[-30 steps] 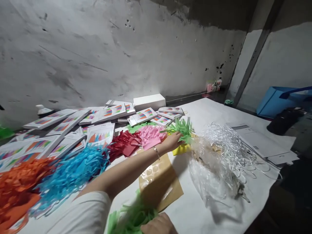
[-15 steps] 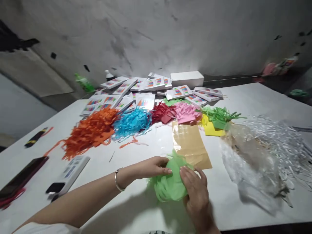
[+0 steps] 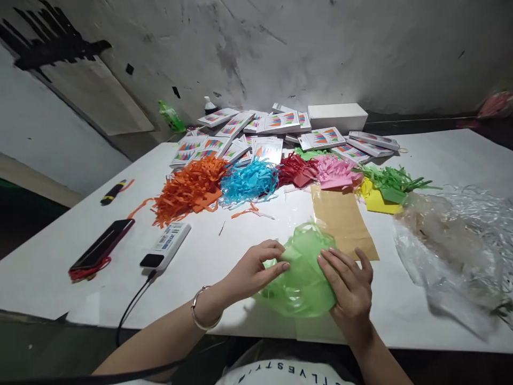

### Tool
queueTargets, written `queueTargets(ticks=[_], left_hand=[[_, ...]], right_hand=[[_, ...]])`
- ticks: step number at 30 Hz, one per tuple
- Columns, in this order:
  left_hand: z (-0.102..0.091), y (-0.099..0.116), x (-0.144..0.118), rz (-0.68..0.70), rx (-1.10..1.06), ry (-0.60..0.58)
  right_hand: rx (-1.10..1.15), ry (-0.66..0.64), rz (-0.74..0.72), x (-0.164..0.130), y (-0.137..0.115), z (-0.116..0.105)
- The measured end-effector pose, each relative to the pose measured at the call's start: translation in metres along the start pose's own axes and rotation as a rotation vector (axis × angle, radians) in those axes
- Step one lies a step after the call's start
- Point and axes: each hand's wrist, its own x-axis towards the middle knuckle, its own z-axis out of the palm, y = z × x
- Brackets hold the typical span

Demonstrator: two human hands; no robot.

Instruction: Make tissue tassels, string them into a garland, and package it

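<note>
Both hands are on the green tissue bundle point(image 3: 302, 278) at the near edge of the white table point(image 3: 441, 155). The left hand point(image 3: 252, 270) pinches its left side between thumb and fingers; the right hand point(image 3: 350, 291) lies flat across it, fingers spread, pressing rather than gripping. It looks like gathering and shaping. Next probably calls for a gentle squeeze, since thin tissue tears easily.

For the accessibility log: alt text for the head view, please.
Both hands, left and right, press a bundle of green tissue paper on a white table; behind lie orange, blue and pink fringe piles.
</note>
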Motion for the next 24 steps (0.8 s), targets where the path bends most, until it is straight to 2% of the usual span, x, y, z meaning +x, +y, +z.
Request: queueTargets(ticks=[2, 6, 9, 11, 14, 16, 18, 20, 22, 24], left_hand=[[0.0, -0.003, -0.004, -0.033, -0.083, -0.016], [0.006, -0.012, -0.01, -0.289, -0.602, -0.058], [0.017, -0.017, -0.012, -0.373, -0.8, -0.065], [0.027, -0.019, -0.014, -0.394, -0.934, -0.155], [0.042, -0.021, -0.015, -0.455, -1.139, -0.411], [0.051, -0.024, -0.015, -0.508, -1.17, -0.517], [0.056, -0.027, -0.011, -0.558, -1.138, -0.534], [0.056, -0.029, -0.004, -0.589, -1.062, -0.527], [0.049, -0.029, 0.007, -0.569, -0.942, -0.5], [0.034, -0.028, 0.016, -0.513, -0.809, -0.467]], right_hand=[[0.04, -0.016, -0.015, 0.001, -0.003, 0.003], [0.051, -0.008, -0.011, 0.003, -0.003, 0.005], [-0.015, 0.007, -0.015, 0.005, -0.002, 0.005], [-0.077, -0.014, -0.048, 0.005, 0.001, 0.006], [-0.164, -0.088, -0.14, 0.006, 0.01, 0.01], [-0.2, -0.155, -0.217, 0.008, 0.023, 0.01], [-0.243, -0.204, -0.269, 0.012, 0.04, 0.003], [-0.318, -0.199, -0.274, 0.019, 0.055, -0.013], [-0.413, -0.146, -0.23, 0.025, 0.066, -0.033], [-0.471, -0.091, -0.189, 0.025, 0.068, -0.048]])
